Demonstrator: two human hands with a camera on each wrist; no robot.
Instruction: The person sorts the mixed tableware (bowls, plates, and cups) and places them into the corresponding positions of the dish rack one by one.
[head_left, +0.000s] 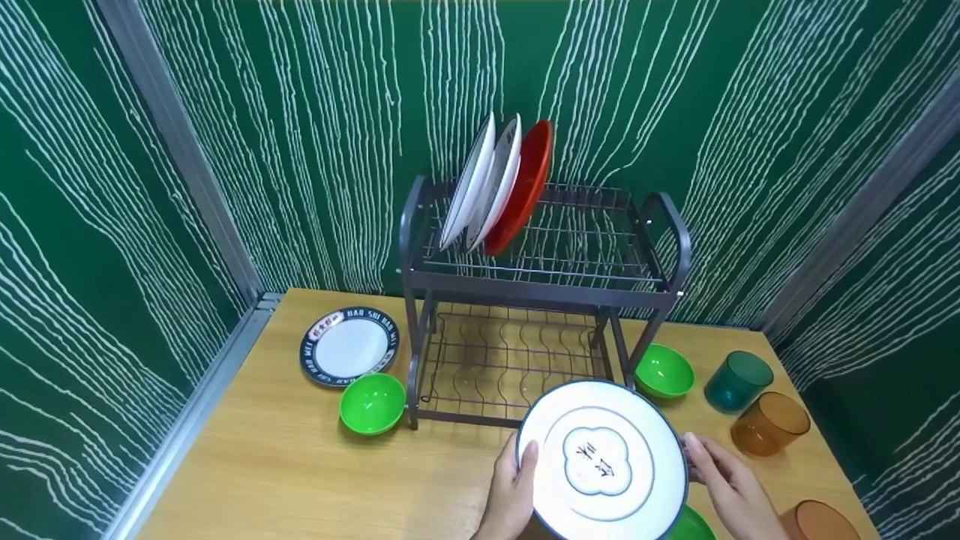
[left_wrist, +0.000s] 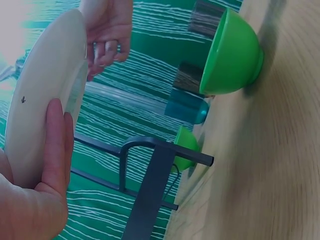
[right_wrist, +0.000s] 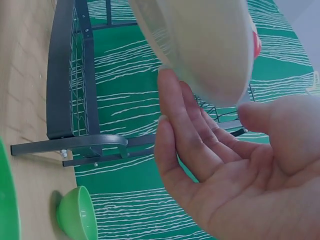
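Left hand [head_left: 508,491]: pinches plate [head_left: 600,472], thumb in front, fingers behind.
Right hand [head_left: 729,484]: holds opposite side lightly.
Plate: best held steady, clear of rack [head_left: 532,289].

on our wooden counter [head_left: 247,450] we see a dark two-tier rack [head_left: 540,289], a dark-rimmed plate [head_left: 349,345] flat to its left, three green bowls [head_left: 373,403], one teal cup [head_left: 738,384] and two amber cups [head_left: 769,426].

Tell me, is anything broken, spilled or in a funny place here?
Nothing looks broken or spilled. The one slightly odd thing is the dark-rimmed plate lying flat on the table, left of the rack, while three other plates stand tilted in it. The white plate being held looks whole, too.
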